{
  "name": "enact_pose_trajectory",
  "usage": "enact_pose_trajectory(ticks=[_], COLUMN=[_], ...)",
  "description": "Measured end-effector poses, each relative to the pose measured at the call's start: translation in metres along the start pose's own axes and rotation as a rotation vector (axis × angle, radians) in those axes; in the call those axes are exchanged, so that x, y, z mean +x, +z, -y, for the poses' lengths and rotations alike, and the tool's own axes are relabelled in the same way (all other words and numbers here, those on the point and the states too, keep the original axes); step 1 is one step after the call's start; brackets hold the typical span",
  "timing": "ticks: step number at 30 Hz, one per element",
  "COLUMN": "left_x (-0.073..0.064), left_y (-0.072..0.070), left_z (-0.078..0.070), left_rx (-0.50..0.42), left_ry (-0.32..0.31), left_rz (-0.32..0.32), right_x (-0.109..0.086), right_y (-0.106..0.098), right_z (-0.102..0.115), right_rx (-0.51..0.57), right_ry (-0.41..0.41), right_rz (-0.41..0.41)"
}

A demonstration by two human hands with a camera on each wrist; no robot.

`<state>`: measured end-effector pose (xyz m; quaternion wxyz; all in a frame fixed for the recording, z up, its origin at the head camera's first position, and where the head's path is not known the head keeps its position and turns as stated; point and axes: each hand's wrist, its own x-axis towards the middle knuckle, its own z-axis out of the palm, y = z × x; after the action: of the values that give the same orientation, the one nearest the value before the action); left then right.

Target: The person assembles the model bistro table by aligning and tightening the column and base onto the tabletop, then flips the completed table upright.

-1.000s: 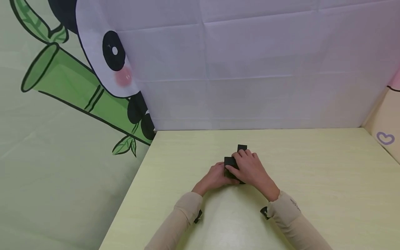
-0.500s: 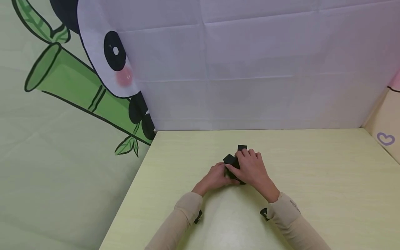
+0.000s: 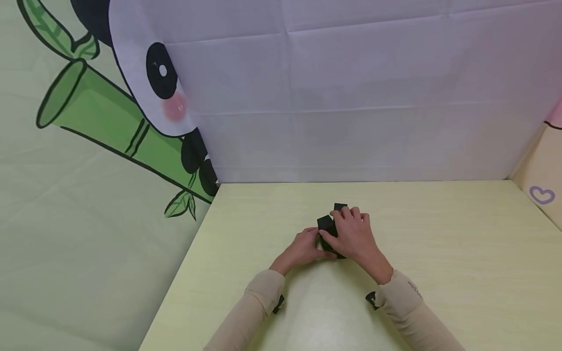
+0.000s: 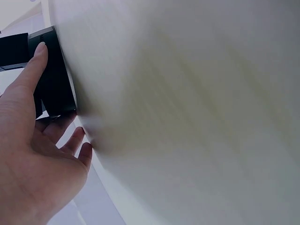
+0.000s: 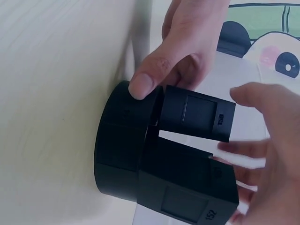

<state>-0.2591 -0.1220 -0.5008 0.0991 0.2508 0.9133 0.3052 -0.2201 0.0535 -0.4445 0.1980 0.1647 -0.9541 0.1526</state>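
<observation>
A black round base sits on the table, with black upright blocks rising from it. In the right wrist view one block is marked 150, and the other block is marked 152. My left hand grips the base low on its left side, its thumb pressed on the black wall. From above, my right hand pinches the top of the block marked 150 between thumb and fingers. That block stands slightly turned, a narrow gap beside it. Part of the base is hidden behind the hands.
A pale wooden table extends around the hands. Behind it hangs a light cloth, and a printed panda and bamboo cloth hangs at the left. Small black devices sit at both cuffs.
The block under my right thumb has turned about its upright axis and shifted slightly right. My right fingers have moved a little right. The left hand has stayed on the base.
</observation>
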Motion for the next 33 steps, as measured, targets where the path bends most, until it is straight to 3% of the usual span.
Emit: enact_pose_trajectory(ticks=[4, 11, 18, 33], left_x=[0.002, 0.006, 0.011, 0.011], left_y=[0.001, 0.003, 0.005, 0.003], left_z=[0.001, -0.002, -0.004, -0.003], left_rx=[0.006, 0.03, 0.033, 0.039], left_ry=[0.0, -0.019, -0.031, -0.023], left_rz=[0.001, 0.003, 0.002, -0.005], right_x=[0.001, 0.001, 0.005, 0.003], right_y=[0.001, 0.002, 0.001, 0.001], right_z=[-0.003, -0.014, -0.024, -0.022], right_rx=[0.032, -0.022, 0.024, 0.005], right_ry=[-0.043, -0.015, -0.027, -0.013], right_rz=[0.047, -0.016, 0.022, 0.004])
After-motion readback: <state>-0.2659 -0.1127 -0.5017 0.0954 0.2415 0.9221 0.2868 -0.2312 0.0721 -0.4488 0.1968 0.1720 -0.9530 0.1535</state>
